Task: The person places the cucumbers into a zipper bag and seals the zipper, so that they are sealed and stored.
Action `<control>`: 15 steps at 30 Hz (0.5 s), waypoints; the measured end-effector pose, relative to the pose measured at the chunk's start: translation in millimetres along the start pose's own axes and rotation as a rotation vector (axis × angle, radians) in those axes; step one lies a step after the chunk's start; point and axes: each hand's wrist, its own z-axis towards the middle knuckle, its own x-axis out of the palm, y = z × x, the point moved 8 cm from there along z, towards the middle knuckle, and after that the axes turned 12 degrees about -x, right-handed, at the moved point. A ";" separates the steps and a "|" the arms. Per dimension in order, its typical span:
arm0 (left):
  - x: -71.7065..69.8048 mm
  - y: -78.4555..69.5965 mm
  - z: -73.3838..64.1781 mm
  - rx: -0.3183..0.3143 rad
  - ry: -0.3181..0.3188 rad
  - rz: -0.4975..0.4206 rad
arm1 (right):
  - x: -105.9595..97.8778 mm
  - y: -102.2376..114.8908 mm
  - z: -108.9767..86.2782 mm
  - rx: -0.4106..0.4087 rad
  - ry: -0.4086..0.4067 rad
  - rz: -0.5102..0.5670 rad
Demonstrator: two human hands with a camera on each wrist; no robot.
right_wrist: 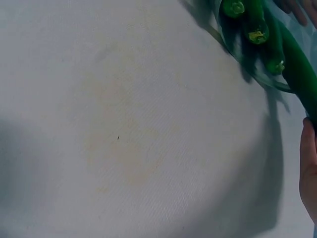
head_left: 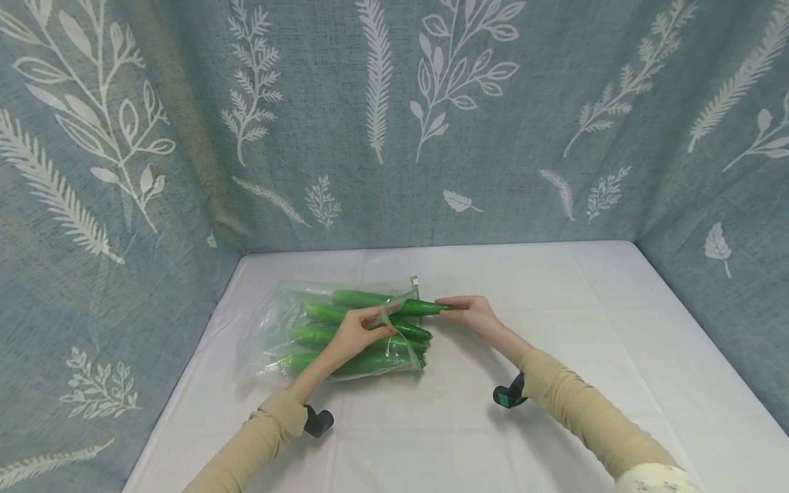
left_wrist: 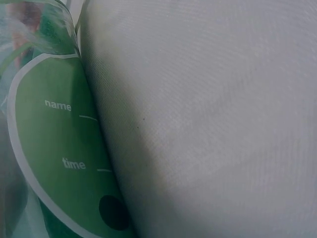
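Observation:
A clear plastic bag (head_left: 261,342) lies flat on the table, its mouth towards the right, with several long green cucumbers (head_left: 317,335) in it. My left hand (head_left: 354,337) pinches the upper edge of the bag's mouth. With thumb and fingers, my right hand (head_left: 479,318) grips the tip of the farthest cucumber (head_left: 424,307), which sticks out of the mouth. In the right wrist view, that cucumber (right_wrist: 298,69) reaches from the bag to my right fingers. A printed label (left_wrist: 64,134) reading "name" and "time" shows on the bag in the left wrist view, where my left hand is mostly hidden.
A white cloth covers the table (head_left: 555,294). Blue-green curtains (head_left: 345,192) with white leaf prints stand behind it and along both sides. A small black wrist camera sits below each sleeve cuff, the right one (head_left: 510,394) close over the cloth.

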 end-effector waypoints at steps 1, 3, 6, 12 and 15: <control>-0.1 -0.2 0.1 0.000 -0.001 -0.002 | 1.2 0.7 0.9 -0.006 0.000 0.000; -0.1 -1.3 0.0 0.005 -0.002 -0.003 | 3.5 2.6 2.4 -0.017 0.002 -0.002; -0.7 -2.3 -0.1 0.006 -0.009 0.001 | 7.0 4.1 4.4 -0.017 -0.004 0.012; -1.3 -1.7 0.9 -0.013 -0.018 0.008 | 13.1 9.2 7.9 -0.055 -0.010 -0.037; -0.9 -1.6 0.8 -0.021 -0.021 0.010 | 15.7 10.5 8.7 -0.055 -0.020 -0.061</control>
